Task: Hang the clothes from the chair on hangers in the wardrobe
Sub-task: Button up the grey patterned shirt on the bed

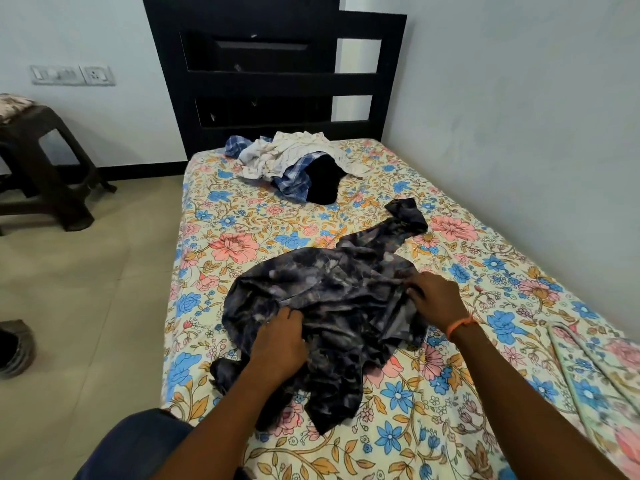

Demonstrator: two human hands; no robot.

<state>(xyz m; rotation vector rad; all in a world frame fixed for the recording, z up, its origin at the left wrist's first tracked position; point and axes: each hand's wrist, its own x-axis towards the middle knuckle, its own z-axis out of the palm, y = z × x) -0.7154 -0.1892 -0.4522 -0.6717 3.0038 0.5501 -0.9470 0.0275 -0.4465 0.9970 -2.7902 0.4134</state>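
Meanwhile, a person is bending over a bed (pixel 450 258) dressed in a floral sheet and is working on a dark patterned shirt (pixel 332 299) that is lying crumpled across the middle of the mattress. Both hands are resting on the cloth: the left hand (pixel 277 344) is curling its fingers into a fold at the near left edge, and the right hand (pixel 437 299), wearing an orange thread at the wrist, is pinching the fabric at the shirt's right side. One sleeve is trailing away toward the wall.

Farther up the bed, just below the black headboard (pixel 273 74), a heap of other clothes (pixel 294 164) is waiting: white cloth, a blue check piece and something black, all tangled together. A brown plastic stool (pixel 45 164) is standing on the tiled floor at left, with a switch plate (pixel 71 75) on the wall above it.

By the look of it, the shirt is being spread and straightened before hanging. No hanger and no wardrobe are showing, so the next move is likely calling for finding the collar and shoulders, lifting the shirt clear, and fetching a hanger. At least 3 more garments appear to be left.

No brand, label or readable writing is showing anywhere.
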